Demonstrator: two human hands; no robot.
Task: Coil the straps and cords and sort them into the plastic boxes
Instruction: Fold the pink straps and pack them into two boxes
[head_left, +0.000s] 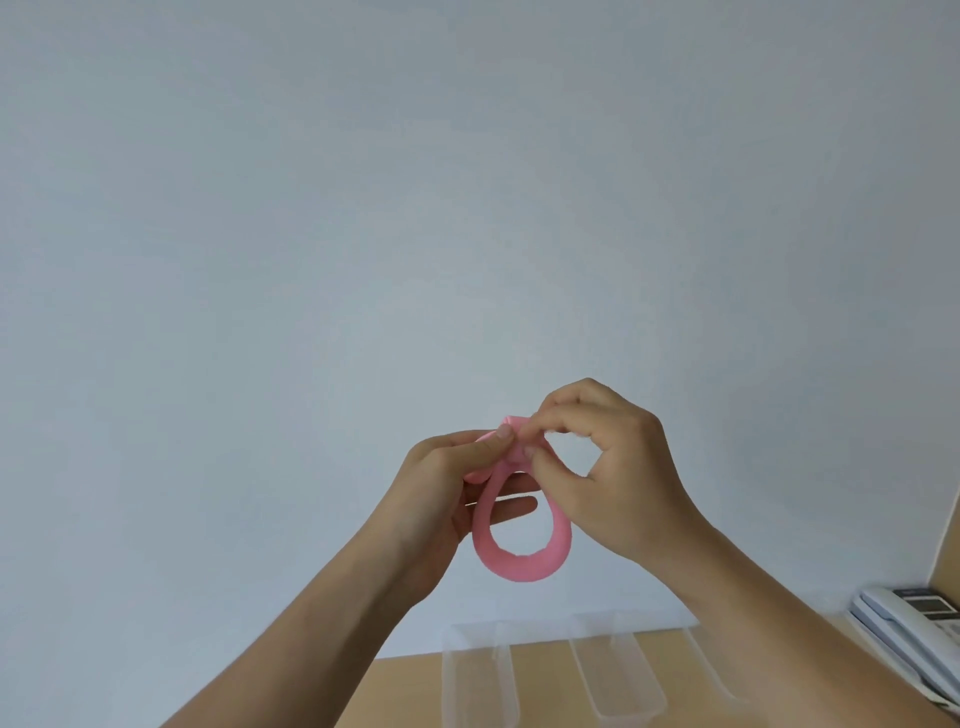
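Observation:
A pink strap (522, 564) hangs as a coiled loop in the air in front of the pale wall. My left hand (447, 499) holds its top from the left, thumb pressed on the gathered part. My right hand (608, 467) pinches the same gathered top from the right with thumb and forefinger. Below the hands, clear plastic boxes stand side by side on the wooden table (410, 691): one at the left (480, 675), one in the middle (613, 675), and a third (701, 665) partly hidden behind my right forearm.
A white desk phone (914, 639) with a small display lies at the table's right edge. A plain pale wall fills most of the view.

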